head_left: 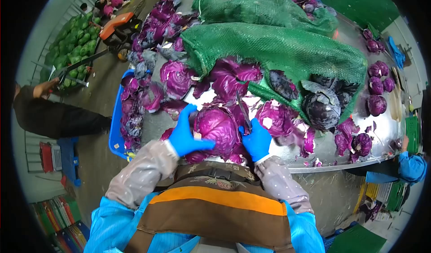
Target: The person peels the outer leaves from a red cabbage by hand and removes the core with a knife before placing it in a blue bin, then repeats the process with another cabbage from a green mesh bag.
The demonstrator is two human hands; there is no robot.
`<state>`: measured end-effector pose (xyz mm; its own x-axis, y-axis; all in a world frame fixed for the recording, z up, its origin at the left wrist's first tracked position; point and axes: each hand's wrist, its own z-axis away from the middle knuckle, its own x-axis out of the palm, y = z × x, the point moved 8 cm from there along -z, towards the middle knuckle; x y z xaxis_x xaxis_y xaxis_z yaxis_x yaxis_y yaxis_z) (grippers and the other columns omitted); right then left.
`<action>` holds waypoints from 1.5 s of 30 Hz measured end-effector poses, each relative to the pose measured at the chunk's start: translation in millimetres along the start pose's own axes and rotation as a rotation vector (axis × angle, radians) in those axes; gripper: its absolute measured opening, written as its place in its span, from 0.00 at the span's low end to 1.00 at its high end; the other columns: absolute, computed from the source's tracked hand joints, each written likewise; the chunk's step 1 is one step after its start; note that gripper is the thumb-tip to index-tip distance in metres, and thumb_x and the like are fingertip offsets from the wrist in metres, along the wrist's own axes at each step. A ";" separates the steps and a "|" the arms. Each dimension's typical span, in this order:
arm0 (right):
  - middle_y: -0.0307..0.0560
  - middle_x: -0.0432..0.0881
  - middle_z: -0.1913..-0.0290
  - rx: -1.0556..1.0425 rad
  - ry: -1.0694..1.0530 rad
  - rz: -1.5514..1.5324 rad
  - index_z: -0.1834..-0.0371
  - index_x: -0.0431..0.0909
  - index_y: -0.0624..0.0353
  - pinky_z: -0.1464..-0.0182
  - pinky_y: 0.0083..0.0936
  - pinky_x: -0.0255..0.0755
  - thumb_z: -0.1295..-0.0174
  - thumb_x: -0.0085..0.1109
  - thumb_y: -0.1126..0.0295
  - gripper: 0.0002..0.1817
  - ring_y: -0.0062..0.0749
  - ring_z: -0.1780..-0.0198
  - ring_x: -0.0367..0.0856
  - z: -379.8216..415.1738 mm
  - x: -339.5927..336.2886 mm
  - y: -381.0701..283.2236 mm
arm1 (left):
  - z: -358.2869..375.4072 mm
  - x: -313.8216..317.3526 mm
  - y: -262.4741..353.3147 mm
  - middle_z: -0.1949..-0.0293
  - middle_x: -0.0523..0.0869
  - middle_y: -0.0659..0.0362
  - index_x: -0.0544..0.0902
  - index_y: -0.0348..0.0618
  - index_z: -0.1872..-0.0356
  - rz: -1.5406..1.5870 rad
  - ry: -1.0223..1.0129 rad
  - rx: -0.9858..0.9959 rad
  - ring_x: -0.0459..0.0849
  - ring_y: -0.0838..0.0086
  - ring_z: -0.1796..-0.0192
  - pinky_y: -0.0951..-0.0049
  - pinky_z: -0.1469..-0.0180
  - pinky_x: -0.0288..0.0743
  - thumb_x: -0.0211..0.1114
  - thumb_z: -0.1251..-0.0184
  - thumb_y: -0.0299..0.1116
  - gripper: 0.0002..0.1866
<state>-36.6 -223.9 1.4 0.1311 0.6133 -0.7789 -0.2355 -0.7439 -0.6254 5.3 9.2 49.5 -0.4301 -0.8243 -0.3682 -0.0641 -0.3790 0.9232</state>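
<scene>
A purple cabbage head [218, 129] sits on the metal table right in front of me, among loose purple leaves. My left hand [186, 134], in a blue glove, is at its left side with thumb and fingers spread apart; the thumb reaches across the cabbage's lower left. My right hand [257, 141], also blue-gloved, is closed around a knife just right of the cabbage. The dark knife blade [243, 110] points up and away from me; its handle is hidden in the glove. Right of this hand lie a cut-looking purple cabbage [274, 118] and leaf scraps.
Green mesh sacks [278, 46] lie across the table, a dark cabbage [322, 109] at one's mouth. Trimmed heads [376, 105] stand along the right. A blue crate [117, 132] of leaves is at the left. One person [49, 114] walks at left; another [411, 167] is at right.
</scene>
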 end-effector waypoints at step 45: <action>0.51 0.86 0.63 0.100 -0.140 0.324 0.57 0.84 0.54 0.61 0.39 0.77 0.55 0.75 0.56 0.23 0.52 0.62 0.84 -25.0 -45.1 68.0 | 62.4 -18.7 -54.5 0.29 0.66 0.53 0.65 0.52 0.29 1.932 0.028 -0.141 0.62 0.53 0.28 0.41 0.27 0.52 0.48 0.26 0.50 0.28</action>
<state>-34.4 -308.9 -7.2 -0.0968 0.3858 -0.9175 -0.3370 -0.8801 -0.3345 -39.4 71.5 12.9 0.1920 -0.1098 0.9752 0.4674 0.8840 0.0075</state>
